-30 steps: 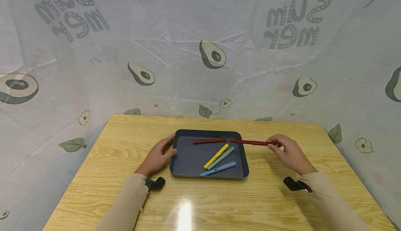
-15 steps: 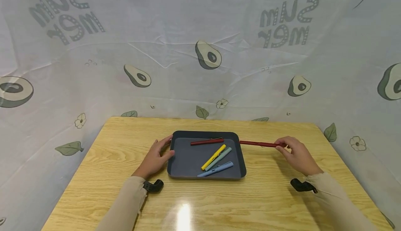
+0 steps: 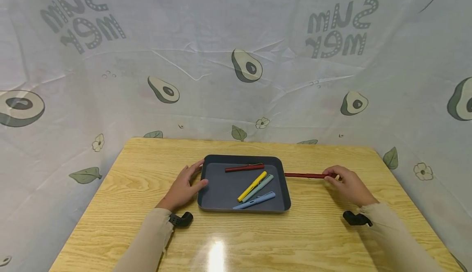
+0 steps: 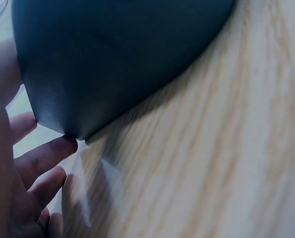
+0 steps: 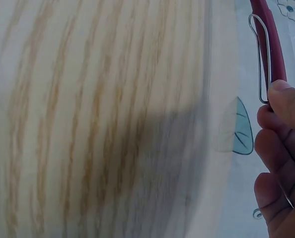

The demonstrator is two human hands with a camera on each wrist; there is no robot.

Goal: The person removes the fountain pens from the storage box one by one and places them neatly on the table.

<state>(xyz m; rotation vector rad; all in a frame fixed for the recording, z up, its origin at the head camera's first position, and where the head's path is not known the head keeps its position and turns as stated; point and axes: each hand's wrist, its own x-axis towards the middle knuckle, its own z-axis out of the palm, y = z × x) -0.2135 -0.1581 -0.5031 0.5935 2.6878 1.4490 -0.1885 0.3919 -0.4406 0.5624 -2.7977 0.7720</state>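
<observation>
My left hand (image 3: 184,187) holds the dark grey tray (image 3: 217,192) at its left side, thumb over the rim. In the left wrist view the other fingers lie along the outside of the tray wall (image 4: 112,59), one tip at its lower corner. My right hand (image 3: 346,185) pinches one end of a dark red pen (image 3: 304,175) between thumb and fingers, just right of the tray. The right wrist view shows its wire clip (image 5: 260,59) near the thumb. Inside the tray lie another red pen (image 3: 243,168), a yellow pen (image 3: 252,186), a grey-green pen (image 3: 258,188) and a light blue pen (image 3: 254,201).
Both hands work over a light wood table (image 3: 236,239), whose far edge meets a pale printed cloth (image 3: 206,116) hanging behind. Black wrist cameras (image 3: 180,219) sit at both cuffs.
My right hand has drawn the red pen rightward, off the tray's right rim, then lowered it toward the table. My left hand stays at the tray, and the other pens keep their places.
</observation>
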